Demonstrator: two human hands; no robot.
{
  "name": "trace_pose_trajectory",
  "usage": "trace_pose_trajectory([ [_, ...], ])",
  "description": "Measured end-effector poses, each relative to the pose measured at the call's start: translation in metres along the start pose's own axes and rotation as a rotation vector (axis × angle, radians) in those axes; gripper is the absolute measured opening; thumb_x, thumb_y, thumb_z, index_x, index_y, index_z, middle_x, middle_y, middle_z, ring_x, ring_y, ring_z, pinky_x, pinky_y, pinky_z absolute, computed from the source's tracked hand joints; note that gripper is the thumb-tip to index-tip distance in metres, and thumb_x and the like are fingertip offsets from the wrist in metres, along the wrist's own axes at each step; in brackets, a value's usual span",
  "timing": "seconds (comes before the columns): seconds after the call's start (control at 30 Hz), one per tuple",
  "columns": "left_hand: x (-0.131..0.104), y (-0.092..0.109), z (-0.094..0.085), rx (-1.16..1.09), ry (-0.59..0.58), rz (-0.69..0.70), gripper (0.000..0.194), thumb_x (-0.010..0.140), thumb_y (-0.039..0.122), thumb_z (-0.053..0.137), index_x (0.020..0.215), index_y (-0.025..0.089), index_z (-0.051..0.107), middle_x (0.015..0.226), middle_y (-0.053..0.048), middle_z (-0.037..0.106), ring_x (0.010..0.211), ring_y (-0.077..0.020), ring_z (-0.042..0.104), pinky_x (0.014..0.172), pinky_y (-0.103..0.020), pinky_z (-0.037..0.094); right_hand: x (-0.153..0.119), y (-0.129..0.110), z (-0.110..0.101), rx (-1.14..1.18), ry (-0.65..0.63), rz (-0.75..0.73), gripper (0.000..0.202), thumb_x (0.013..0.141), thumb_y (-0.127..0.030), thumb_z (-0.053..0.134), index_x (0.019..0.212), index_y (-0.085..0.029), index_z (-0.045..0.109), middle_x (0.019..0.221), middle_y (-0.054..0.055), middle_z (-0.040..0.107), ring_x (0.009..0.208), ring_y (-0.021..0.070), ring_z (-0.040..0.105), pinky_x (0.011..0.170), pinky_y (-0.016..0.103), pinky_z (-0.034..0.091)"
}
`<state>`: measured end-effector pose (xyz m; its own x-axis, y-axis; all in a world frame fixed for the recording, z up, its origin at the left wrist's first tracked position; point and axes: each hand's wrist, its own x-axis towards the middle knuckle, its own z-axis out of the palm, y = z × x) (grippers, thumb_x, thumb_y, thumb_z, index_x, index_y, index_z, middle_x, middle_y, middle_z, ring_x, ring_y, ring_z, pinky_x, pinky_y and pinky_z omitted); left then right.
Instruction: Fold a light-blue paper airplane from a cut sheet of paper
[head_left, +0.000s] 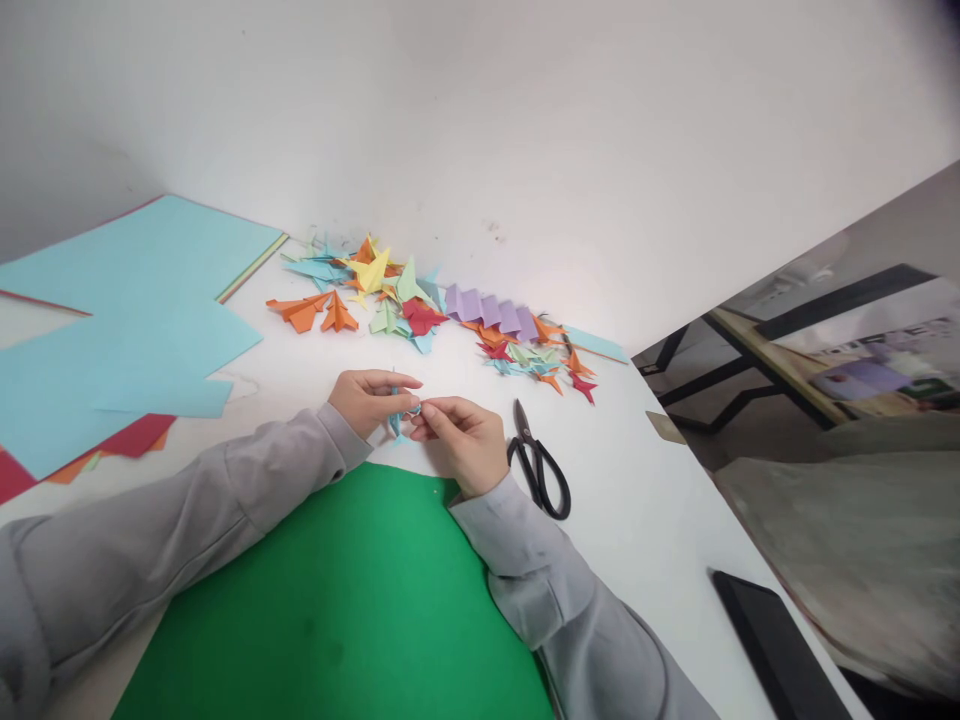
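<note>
Between my two hands is a small light-blue folded paper figure, held above the white table. My left hand pinches it from the left with fingers stretched over it. The fingertips of my right hand are pressed together on its right side. Fingers cover much of the figure, so its full shape is hidden. Just below my hands lies a large green sheet. Black-handled scissors rest right of my right hand, blades pointing away.
Folded paper planes in several colours lie along the wall, beside a pleated purple paper strip. Large light-blue sheets cover the left side, with red and orange paper beneath. A black flat device lies at the table's right edge.
</note>
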<state>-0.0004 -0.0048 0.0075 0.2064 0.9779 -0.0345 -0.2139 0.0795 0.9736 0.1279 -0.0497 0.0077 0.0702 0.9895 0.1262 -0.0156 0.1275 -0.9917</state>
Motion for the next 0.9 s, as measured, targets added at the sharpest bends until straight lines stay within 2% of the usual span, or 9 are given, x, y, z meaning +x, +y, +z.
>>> trace_pose_trajectory([
  [0.13, 0.001, -0.001, -0.001, 0.003, -0.013, -0.004, 0.025, 0.048, 0.019, 0.071, 0.072, 0.012, 0.07, 0.049, 0.0, 0.06, 0.047, -0.0094, 0.052, 0.049, -0.023, 0.042, 0.002, 0.002, 0.0, 0.061, 0.005, 0.033, 0.018, 0.065, -0.033, 0.066, 0.071, -0.016, 0.063, 0.058, 0.0, 0.065, 0.049, 0.0117, 0.06, 0.053, 0.027, 0.051],
  [0.37, 0.001, 0.001, -0.001, -0.007, -0.055, -0.017, 0.021, 0.049, 0.018, 0.071, 0.069, 0.014, 0.07, 0.054, -0.001, 0.063, 0.052, -0.0094, 0.054, 0.053, -0.023, 0.043, 0.0, 0.0, 0.001, -0.009, 0.033, -0.013, 0.015, 0.068, -0.031, 0.064, 0.07, -0.016, 0.063, 0.057, 0.0, 0.063, 0.048, 0.0102, 0.058, 0.05, 0.024, 0.049],
  [0.6, -0.003, 0.01, 0.002, -0.202, -0.067, -0.188, 0.022, 0.046, 0.019, 0.071, 0.068, 0.013, 0.069, 0.055, -0.003, 0.064, 0.051, -0.0122, 0.057, 0.053, -0.026, 0.045, -0.001, 0.003, 0.0, -0.076, 0.082, -0.047, 0.016, 0.069, -0.032, 0.061, 0.07, -0.016, 0.061, 0.058, 0.0, 0.063, 0.049, 0.0112, 0.058, 0.05, 0.025, 0.05],
  [0.77, -0.003, 0.008, 0.002, -0.177, -0.097, -0.102, 0.023, 0.052, 0.021, 0.069, 0.074, 0.013, 0.069, 0.064, -0.003, 0.065, 0.057, -0.0119, 0.056, 0.055, -0.025, 0.044, -0.003, 0.004, 0.0, -0.247, 0.097, -0.141, 0.015, 0.076, -0.03, 0.053, 0.076, -0.018, 0.061, 0.061, -0.001, 0.062, 0.049, 0.0104, 0.057, 0.051, 0.024, 0.049],
  [0.9, -0.002, 0.006, 0.0, -0.153, -0.125, -0.091, 0.024, 0.056, 0.022, 0.067, 0.079, 0.014, 0.069, 0.069, -0.003, 0.065, 0.06, -0.0118, 0.055, 0.055, -0.025, 0.042, -0.004, 0.003, 0.0, -0.266, 0.118, -0.152, 0.014, 0.076, -0.028, 0.053, 0.077, -0.017, 0.062, 0.06, -0.001, 0.061, 0.048, 0.01, 0.056, 0.05, 0.023, 0.048],
])
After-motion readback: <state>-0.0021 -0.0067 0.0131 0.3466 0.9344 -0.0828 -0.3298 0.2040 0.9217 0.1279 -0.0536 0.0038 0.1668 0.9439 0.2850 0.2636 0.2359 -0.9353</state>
